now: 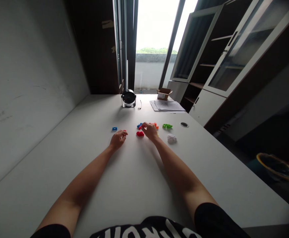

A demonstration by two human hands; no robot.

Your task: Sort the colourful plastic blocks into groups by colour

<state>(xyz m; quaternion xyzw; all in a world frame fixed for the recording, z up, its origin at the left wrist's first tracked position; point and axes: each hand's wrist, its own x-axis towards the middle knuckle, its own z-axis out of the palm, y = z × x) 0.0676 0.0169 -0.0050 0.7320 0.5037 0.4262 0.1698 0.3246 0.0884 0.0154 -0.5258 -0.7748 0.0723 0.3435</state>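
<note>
Nearest: one dark shirt (148, 223) with pale lettering is filling the lower edge; one left forearm (89, 177) and one right forearm (177, 165), both bare, are spanning a white bench (126, 191).

Left hand (118, 140): fingers curving, palm inward. A red piece (124, 131) is showing at its fingertips; whether the grip is closing on it or only touching cannot be told.

White cluster (171, 138): lying right of the right forearm, apart from it.

Red cluster (139, 134): lying between the hands, just left of and slightly nearer than the right fingertips, its long axis running roughly left to right. The right hand is being the nearer one; only bare bench is separating the cluster from the left.

Right hand (150, 131): fingers bending leftward and down. A smaller red piece (140, 127) is showing by its fingertips; pinched or loose, the view is not telling.

Around it: yellow bit (158, 134), mostly hidden; orange pieces (156, 125), partly covered by the hand; blue cluster (139, 125), sitting directly behind the fingertips and crowding that side; green cluster (167, 126), standing clear rightward; single blue piece (114, 128), lying beyond the left hand.

Farther: papers (168, 105), wire (139, 105), black round device (128, 98), open carton (164, 95).
</note>
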